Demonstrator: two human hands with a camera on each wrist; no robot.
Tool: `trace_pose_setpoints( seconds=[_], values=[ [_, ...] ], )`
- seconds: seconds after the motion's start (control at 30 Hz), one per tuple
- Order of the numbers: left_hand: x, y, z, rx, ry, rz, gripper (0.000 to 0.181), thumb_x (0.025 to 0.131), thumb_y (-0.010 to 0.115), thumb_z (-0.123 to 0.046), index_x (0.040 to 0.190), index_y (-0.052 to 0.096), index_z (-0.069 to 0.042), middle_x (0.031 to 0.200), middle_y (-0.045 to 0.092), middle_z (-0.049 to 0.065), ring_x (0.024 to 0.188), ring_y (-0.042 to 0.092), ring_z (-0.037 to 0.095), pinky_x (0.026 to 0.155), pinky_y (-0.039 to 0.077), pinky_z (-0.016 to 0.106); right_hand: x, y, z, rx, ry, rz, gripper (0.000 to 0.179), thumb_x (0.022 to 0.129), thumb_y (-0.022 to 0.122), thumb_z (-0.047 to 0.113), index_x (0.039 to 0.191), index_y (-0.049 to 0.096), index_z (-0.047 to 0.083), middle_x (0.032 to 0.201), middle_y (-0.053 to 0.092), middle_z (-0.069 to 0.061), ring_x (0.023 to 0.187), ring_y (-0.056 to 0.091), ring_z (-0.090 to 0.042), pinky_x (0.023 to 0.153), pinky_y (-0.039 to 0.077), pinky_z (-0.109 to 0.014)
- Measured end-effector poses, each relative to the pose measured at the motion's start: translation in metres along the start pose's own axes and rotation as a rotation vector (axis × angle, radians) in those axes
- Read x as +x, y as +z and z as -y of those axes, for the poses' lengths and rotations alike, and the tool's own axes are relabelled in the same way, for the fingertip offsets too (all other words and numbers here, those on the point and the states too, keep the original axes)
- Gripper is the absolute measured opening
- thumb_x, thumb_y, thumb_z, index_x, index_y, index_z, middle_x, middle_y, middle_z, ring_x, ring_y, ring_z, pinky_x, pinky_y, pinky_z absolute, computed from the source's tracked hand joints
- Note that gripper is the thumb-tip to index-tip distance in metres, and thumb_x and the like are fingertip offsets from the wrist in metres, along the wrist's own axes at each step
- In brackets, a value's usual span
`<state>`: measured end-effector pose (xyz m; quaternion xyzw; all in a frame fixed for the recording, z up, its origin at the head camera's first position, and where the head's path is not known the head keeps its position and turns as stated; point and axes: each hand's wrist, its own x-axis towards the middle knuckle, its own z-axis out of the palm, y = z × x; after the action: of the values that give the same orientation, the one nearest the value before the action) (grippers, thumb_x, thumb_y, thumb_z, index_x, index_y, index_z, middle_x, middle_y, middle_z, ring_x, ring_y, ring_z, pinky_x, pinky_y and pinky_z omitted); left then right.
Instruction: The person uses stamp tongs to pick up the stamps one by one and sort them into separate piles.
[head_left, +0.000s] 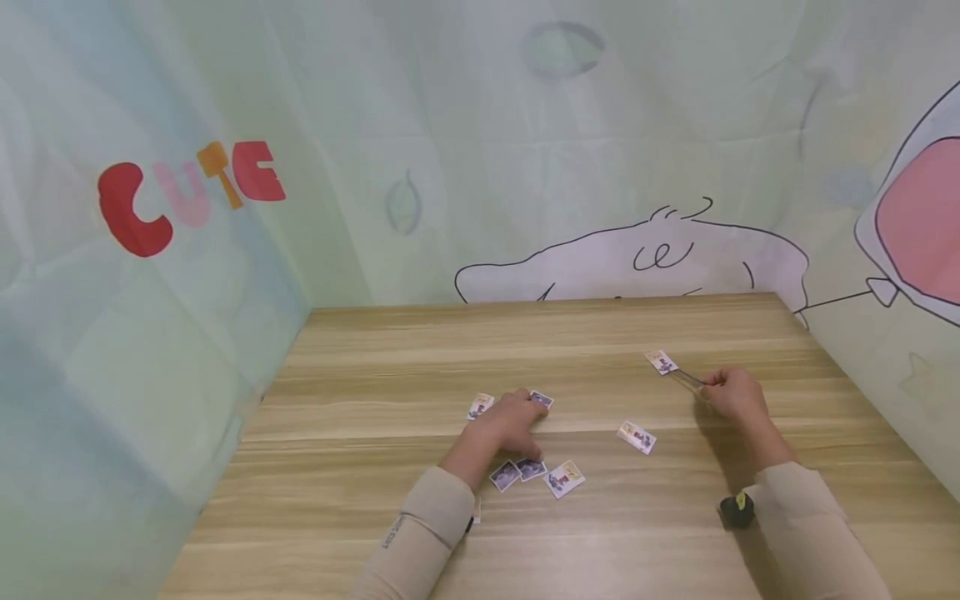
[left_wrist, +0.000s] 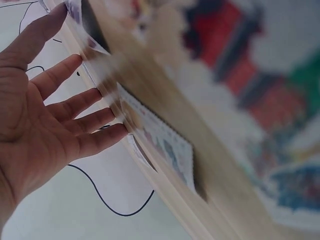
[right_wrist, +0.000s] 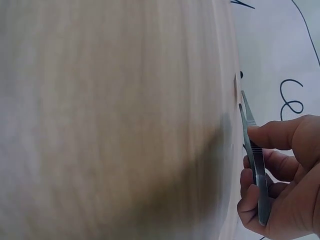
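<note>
My right hand [head_left: 735, 396] pinches a pair of metal tweezers [right_wrist: 258, 172] between thumb and fingers. The tweezers' tips reach the near corner of a small postage stamp [head_left: 662, 362] at the back right; whether they grip it I cannot tell. Over on the left, my left hand [head_left: 510, 425] is spread among several stamps, its fingers straight in the left wrist view. One colourful stamp [head_left: 480, 406] lies left of its fingers and a darker stamp [head_left: 542, 399] at its fingertips. By the thumb lie two dark stamps [head_left: 532, 469] and a lighter stamp [head_left: 564, 479].
Another stamp [head_left: 637, 437] lies between the hands on the wooden table [head_left: 420, 350]. Under the left forearm, a pale stamp's edge [head_left: 477, 510] shows. A dark round object with a yellow-green mark [head_left: 738, 510] is at the right sleeve. Printed cloth walls [head_left: 360, 208] border the table.
</note>
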<state>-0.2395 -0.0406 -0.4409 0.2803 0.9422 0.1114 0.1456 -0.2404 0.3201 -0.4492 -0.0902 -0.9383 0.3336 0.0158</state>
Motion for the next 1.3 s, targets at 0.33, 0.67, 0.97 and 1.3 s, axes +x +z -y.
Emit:
trace_pose_setpoints(
  seconds=[0.33, 0.67, 0.97, 1.3],
  values=[
    [-0.001, -0.002, -0.003, -0.004, -0.012, 0.001, 0.072, 0.065, 0.081, -0.036, 0.129, 0.056, -0.017, 0.130, 0.045, 0.012, 0.111, 0.046, 0.026, 0.091, 0.042, 0.039, -0.012, -0.008, 0.003, 0.008, 0.114, 0.004, 0.027, 0.081, 0.057, 0.016, 0.097, 0.060, -0.006, 0.095, 0.058, -0.022, 0.081, 0.051, -0.034, 0.064, 0.038, -0.039],
    [-0.001, -0.001, -0.002, -0.006, -0.015, -0.002, 0.072, 0.065, 0.081, -0.036, 0.130, 0.055, -0.017, 0.129, 0.045, 0.013, 0.110, 0.046, 0.026, 0.091, 0.043, 0.039, -0.017, -0.005, 0.005, 0.064, 0.071, -0.035, 0.024, 0.081, 0.058, 0.012, 0.094, 0.061, -0.008, 0.088, 0.060, -0.020, 0.077, 0.051, -0.031, 0.062, 0.039, -0.037],
    [-0.002, -0.001, -0.003, -0.014, -0.013, 0.013, 0.071, 0.067, 0.080, -0.035, 0.130, 0.054, -0.016, 0.132, 0.043, 0.013, 0.114, 0.044, 0.028, 0.093, 0.041, 0.041, -0.027, 0.005, 0.013, 0.130, 0.032, -0.029, 0.022, 0.081, 0.061, 0.010, 0.095, 0.062, -0.007, 0.085, 0.063, -0.017, 0.076, 0.053, -0.028, 0.061, 0.041, -0.032],
    [-0.002, -0.001, -0.003, -0.005, -0.011, 0.003, 0.071, 0.066, 0.080, -0.035, 0.130, 0.055, -0.017, 0.129, 0.045, 0.011, 0.111, 0.045, 0.027, 0.091, 0.042, 0.039, -0.033, 0.011, 0.023, 0.165, -0.023, -0.033, 0.025, 0.078, 0.064, 0.008, 0.096, 0.063, -0.008, 0.084, 0.065, -0.017, 0.076, 0.056, -0.029, 0.063, 0.042, -0.033]
  ],
)
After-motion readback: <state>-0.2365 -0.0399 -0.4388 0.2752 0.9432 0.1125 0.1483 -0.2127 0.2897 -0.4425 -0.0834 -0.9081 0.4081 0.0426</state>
